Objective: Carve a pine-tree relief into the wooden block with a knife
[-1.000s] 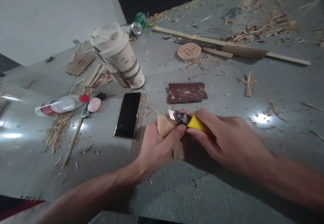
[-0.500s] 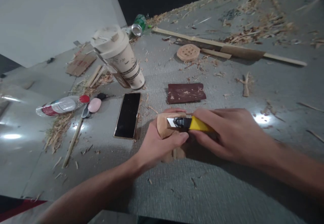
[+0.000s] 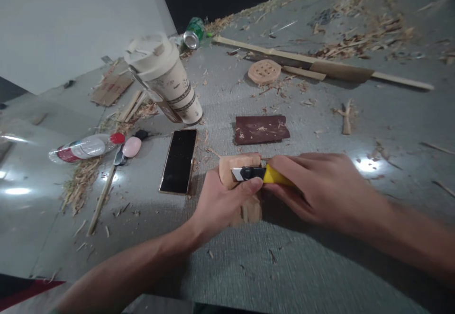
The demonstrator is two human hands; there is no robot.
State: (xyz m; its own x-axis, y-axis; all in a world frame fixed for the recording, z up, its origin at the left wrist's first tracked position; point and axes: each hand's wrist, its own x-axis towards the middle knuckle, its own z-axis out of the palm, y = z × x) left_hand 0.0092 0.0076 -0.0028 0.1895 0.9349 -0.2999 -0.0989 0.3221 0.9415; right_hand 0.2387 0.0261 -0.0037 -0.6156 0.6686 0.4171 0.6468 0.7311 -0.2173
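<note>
My left hand is wrapped round a pale carved wooden block, whose lower part shows beneath my thumb. In my right hand is a yellow and black utility knife. Its short blade points left and lies against the upper face of the wood. My left thumb presses at the knife's black front end. Just beyond the block lies a dark red sheet of sandpaper dusted with shavings. My right fingers cover much of the knife's handle.
A phone and a tall lidded cup stand to the left, with a plastic bottle further out. At the back are a green can, a patterned wooden disc and long wooden sticks. Shavings litter the surface.
The knife blade has shifted slightly left and down over the wood. My left thumb has moved a little onto the knife's front, and more of the block's upper edge shows.
</note>
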